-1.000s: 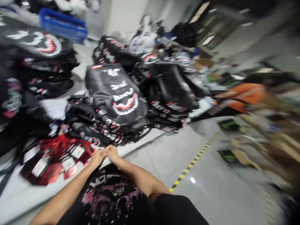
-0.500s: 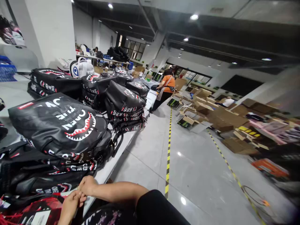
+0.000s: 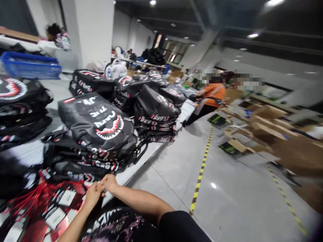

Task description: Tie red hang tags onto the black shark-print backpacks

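My left hand (image 3: pixel 93 194) and my right hand (image 3: pixel 109 182) meet at the table's near edge with their fingers pinched together. Whatever lies between the fingertips is too small and hidden to make out. Just beyond them rises a stack of black backpacks, the top backpack (image 3: pixel 101 122) printed with white letters and a red-and-white shark mouth. To the left of my left hand lies a heap of red hang tags (image 3: pixel 67 197) with red strings. Both hands are apart from the top backpack.
More backpack stacks (image 3: pixel 156 111) stand farther along the white table (image 3: pixel 133 174), and others (image 3: pixel 22 111) to the left. A blue basket (image 3: pixel 31 65) sits behind. A person in orange (image 3: pixel 214 94) leans at the far end. Cardboard boxes (image 3: pixel 295 151) lie right, beyond striped floor tape (image 3: pixel 202 171).
My view has swung left, so the scene sits farther right and more red tags and the left backpack stack show. Both hands stay pinched together.
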Demonstrator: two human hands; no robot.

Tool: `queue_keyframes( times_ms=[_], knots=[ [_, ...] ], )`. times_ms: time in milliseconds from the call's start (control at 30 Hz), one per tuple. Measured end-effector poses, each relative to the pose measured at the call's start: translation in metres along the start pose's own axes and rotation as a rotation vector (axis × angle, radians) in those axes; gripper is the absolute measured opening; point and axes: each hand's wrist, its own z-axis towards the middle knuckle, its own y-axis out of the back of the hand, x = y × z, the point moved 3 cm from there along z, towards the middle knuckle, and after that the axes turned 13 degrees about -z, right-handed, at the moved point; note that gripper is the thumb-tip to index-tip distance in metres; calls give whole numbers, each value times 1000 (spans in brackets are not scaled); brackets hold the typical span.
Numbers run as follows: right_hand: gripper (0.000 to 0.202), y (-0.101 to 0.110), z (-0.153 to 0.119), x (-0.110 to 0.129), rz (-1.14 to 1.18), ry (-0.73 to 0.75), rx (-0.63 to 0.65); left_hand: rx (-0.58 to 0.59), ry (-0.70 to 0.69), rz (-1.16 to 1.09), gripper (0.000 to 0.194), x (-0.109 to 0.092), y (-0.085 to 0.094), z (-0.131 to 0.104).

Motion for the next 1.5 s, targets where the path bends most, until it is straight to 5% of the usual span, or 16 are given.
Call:
queue_keyframes(
  times_ms=[133,300,1500],
  knots=[
    [19,-1,-2,-8,-23,76,108,129,18,138,16,-23,-10,-18],
    [19,-7,14,-23,-57,172,204,-69,130,105,3,-17,-1,-20],
    [28,-12,9,-43,50,149,199,-95,125,50,13,-2,-3,-38]
  ],
)
